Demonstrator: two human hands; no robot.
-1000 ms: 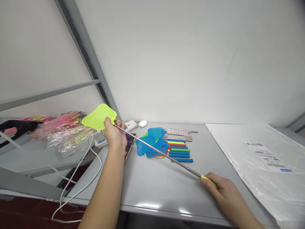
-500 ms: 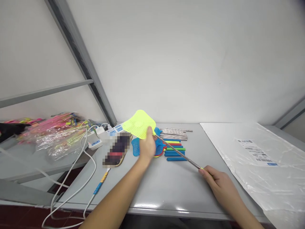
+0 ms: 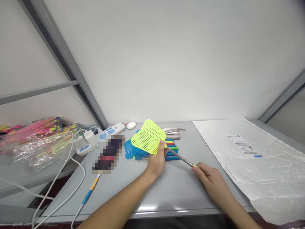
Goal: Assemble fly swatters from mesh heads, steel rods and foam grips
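Observation:
A yellow-green fly swatter (image 3: 148,136) with a telescopic metal shaft is held above the table in both hands. My left hand (image 3: 157,161) is closed around its neck, thumb against the lower corner of the perforated head. Its handle end is gripped in my right hand (image 3: 213,179), fingers wrapped round so that most of the handle is hidden. Between the hands a short stretch of shaft (image 3: 181,158) shows. Behind lies a pile of more fly swatters, with blue heads (image 3: 130,150), coloured handles (image 3: 176,148) and metal shafts (image 3: 175,132), partly covered by the held one.
A pixelated phone-like object (image 3: 108,154) with a cable lies at left. Behind it are a power strip (image 3: 114,128) and a white mouse-like object (image 3: 131,125). Plastic-wrapped colourful goods (image 3: 47,136) fill the left side. A white plastic package (image 3: 226,159) covers the right.
My left hand and the swatter head have come closer to my right hand, and the shaft between them is shorter. The camera view has shifted slightly to the right.

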